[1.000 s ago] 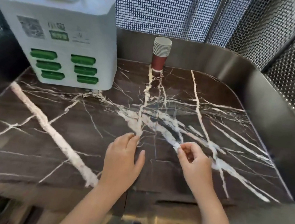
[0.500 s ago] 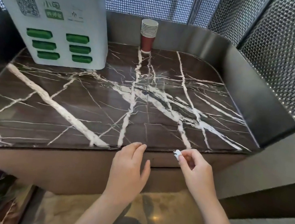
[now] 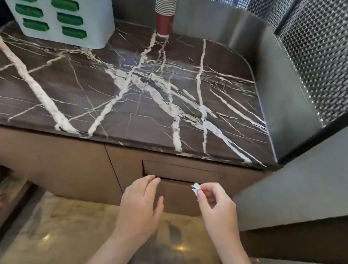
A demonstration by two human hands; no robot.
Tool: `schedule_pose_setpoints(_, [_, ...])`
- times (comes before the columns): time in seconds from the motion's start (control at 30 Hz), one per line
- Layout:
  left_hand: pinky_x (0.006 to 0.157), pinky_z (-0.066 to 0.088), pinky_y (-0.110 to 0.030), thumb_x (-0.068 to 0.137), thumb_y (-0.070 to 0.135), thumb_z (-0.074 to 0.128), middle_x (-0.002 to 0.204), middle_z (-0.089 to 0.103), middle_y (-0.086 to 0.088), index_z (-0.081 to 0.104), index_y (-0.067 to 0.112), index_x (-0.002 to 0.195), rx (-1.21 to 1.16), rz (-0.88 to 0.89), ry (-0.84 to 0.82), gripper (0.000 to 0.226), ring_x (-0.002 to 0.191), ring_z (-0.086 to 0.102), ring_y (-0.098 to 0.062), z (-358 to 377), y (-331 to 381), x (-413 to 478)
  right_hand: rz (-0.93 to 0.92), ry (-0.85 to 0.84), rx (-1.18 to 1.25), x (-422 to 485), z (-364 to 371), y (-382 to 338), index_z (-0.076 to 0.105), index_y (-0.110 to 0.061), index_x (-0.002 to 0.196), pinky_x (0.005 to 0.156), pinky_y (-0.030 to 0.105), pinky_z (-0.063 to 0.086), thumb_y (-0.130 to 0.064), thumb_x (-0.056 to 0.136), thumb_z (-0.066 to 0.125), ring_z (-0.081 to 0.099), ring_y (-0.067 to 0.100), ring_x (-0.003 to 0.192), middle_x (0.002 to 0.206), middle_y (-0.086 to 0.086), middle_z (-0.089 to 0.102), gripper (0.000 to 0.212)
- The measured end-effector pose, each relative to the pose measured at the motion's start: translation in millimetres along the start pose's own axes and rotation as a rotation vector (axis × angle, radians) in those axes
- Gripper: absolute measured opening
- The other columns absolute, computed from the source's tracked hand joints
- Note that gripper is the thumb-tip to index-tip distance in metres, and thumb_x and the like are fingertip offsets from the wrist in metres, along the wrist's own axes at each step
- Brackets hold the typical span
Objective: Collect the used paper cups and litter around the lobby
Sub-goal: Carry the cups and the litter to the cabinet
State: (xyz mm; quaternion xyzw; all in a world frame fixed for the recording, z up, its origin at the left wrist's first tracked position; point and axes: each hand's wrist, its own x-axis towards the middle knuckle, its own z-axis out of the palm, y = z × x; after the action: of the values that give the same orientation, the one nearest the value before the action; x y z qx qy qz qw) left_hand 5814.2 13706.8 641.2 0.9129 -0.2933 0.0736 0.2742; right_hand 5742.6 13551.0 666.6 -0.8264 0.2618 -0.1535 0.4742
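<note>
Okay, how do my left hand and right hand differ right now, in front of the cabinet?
The right hand pinches a small white scrap at its fingertips; the left hand holds nothing. The right hand's fingers are curled; the left hand's are extended and relaxed. Both hang below the marble counter edge, before the cabinet flap.

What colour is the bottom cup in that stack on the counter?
Red. The bottom cup shows best in the head view.

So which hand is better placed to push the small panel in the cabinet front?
Probably the left hand: it is empty, fingertips by the panel; the right hand pinches the paper scrap.
</note>
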Motion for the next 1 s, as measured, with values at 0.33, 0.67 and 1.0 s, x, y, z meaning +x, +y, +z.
schedule_pose_setpoints(0.33, [0.084,0.049,-0.041,0.083,0.024,0.05,0.108,0.064,-0.017,0.063,-0.002,0.108,0.078,-0.076,-0.01,0.037,0.098,0.062,-0.034,53,3,-15,-0.005,-0.047,-0.039,7,5,75,0.053,-0.037,0.075,0.059,0.011,0.04,-0.021,0.087,0.059,0.053,0.0,0.071,0.073,-0.012,0.058,0.022])
schedule_pose_setpoints(0.67, [0.071,0.054,-0.042,0.075,0.021,0.061,0.104,0.067,-0.021,0.067,-0.005,0.098,0.184,-0.007,-0.081,0.035,0.09,0.067,-0.034,138,-23,-15,0.054,-0.01,0.033,23,46,137,0.053,-0.036,0.072,0.057,0.011,0.04,-0.013,0.086,0.059,0.053,0.005,0.063,0.07,-0.009,0.058,0.027])
schedule_pose_setpoints(1.0, [0.077,0.053,-0.043,0.067,0.015,0.079,0.121,0.061,-0.021,0.063,-0.005,0.11,0.237,0.03,-0.105,0.05,0.105,0.063,-0.035,199,-55,-13,0.073,0.016,0.116,36,94,185,0.058,-0.023,0.076,0.054,0.005,0.037,-0.009,0.085,0.059,0.049,-0.007,0.058,0.065,-0.009,0.056,0.016])
